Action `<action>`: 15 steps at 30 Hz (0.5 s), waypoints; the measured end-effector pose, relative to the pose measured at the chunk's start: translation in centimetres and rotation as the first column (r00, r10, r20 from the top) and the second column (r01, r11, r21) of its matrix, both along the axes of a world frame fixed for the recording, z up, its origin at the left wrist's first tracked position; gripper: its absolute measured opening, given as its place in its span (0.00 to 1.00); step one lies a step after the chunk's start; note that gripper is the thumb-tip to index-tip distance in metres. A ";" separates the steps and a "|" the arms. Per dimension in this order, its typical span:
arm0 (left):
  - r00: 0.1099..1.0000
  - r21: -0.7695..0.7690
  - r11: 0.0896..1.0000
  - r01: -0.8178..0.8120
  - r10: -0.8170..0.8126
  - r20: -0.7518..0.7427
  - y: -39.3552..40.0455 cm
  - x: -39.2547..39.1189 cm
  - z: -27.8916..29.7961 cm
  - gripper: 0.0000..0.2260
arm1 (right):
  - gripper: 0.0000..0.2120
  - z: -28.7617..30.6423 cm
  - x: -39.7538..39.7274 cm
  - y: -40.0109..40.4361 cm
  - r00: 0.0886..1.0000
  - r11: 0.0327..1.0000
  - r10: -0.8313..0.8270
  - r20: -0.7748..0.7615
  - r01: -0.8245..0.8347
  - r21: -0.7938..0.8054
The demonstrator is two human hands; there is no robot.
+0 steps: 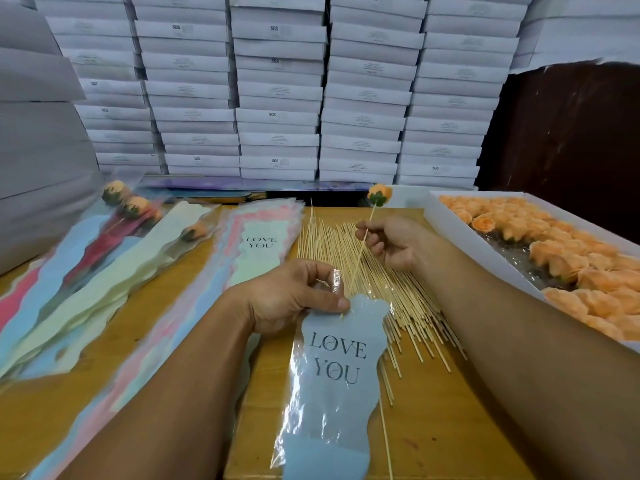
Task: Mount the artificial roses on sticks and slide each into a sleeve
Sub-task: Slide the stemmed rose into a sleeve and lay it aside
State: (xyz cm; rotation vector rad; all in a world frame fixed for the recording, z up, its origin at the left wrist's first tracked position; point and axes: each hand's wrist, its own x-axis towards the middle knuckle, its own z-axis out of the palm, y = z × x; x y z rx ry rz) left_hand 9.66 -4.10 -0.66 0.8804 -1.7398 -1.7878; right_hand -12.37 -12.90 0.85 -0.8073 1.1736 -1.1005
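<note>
My left hand pinches the open top of a blue "LOVE YOU" sleeve that lies on the table's middle. My right hand pinches a thin wooden stick topped by an orange rose. The stick slants down, and its lower tip sits at the sleeve's mouth beside my left thumb. A pile of loose sticks lies under both hands. The white tray at right holds several orange rose heads.
A stack of empty pastel sleeves lies left of the sticks. Finished sleeved roses rest at the far left. White boxes are stacked high behind the wooden table.
</note>
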 end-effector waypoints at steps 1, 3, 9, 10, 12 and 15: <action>1.000 -0.007 1.000 -0.017 0.017 0.006 -0.1 -0.1 -0.1 0.05 | 0.06 -0.1 0.2 0.4 0.999 1.000 0.023 -0.026 -0.023 -0.010; 0.999 -0.016 0.999 -0.048 0.048 0.010 -0.3 -0.1 -0.3 0.05 | 0.05 -0.3 0.5 1.3 0.996 0.997 0.063 -0.068 -0.066 -0.032; 0.988 -0.020 0.988 -0.151 0.150 -0.025 -0.2 -0.3 -0.1 0.10 | 0.06 -0.3 1.5 4.3 0.970 0.982 0.155 -0.189 -0.172 -0.082; 0.984 -0.007 0.985 -0.171 0.170 -0.050 -0.2 -0.4 -0.1 0.12 | 0.06 -0.2 1.7 4.6 0.967 0.978 0.170 -0.189 -0.189 -0.086; 0.974 0.015 0.978 -0.206 0.207 -0.088 -0.1 -0.5 0.0 0.15 | 0.06 -0.1 1.9 5.3 0.963 0.972 0.207 -0.170 -0.223 -0.078; 0.960 0.068 0.968 -0.241 0.248 -0.133 0.0 -0.7 0.1 0.22 | 0.07 0.0 2.1 6.1 0.946 0.959 0.264 -0.186 -0.279 -0.057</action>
